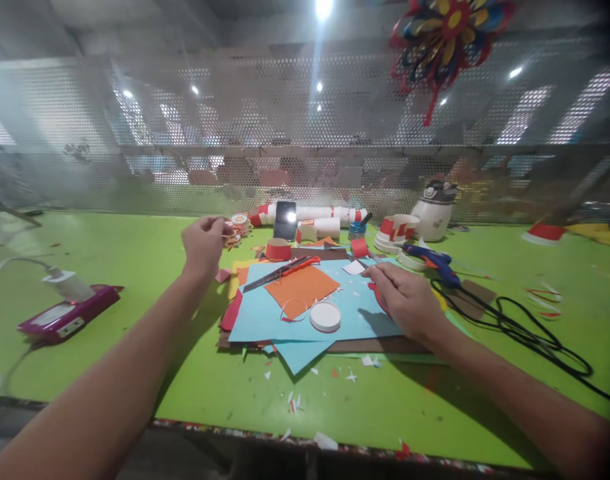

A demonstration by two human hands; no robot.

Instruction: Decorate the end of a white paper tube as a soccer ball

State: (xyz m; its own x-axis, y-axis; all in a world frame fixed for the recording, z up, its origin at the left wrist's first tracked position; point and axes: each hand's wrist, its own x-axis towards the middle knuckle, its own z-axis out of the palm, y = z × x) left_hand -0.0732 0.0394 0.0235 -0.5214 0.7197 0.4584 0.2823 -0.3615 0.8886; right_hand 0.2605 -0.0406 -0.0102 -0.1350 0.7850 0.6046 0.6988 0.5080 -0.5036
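My left hand (pixel 205 248) is closed in a pinch beside a small pile of white and orange rings (pixel 239 223); whatever its fingertips hold is too small to make out. Over the right side of a light-blue sheet (pixel 255 320), my right hand (pixel 402 297) is curled around a red curved piece (pixel 377 295), mostly hidden by the fingers. A small white paper piece (pixel 353 267) lies by its fingertips. On the sheet are an orange square (pixel 305 290), a red-and-black cutter (pixel 282 272), a white round lid (pixel 325 317) and a thin paper ring (pixel 293 311).
A blue glue gun (pixel 435 263) with black cable (pixel 529 333) lies right. Behind stand a phone (pixel 285 221), a white-and-red tube (pixel 325 214), red-and-white cups (pixel 397 230) and a jug (pixel 435 210). A purple power strip (pixel 69 313) sits left. Paper scraps litter the green table (pixel 195 373).
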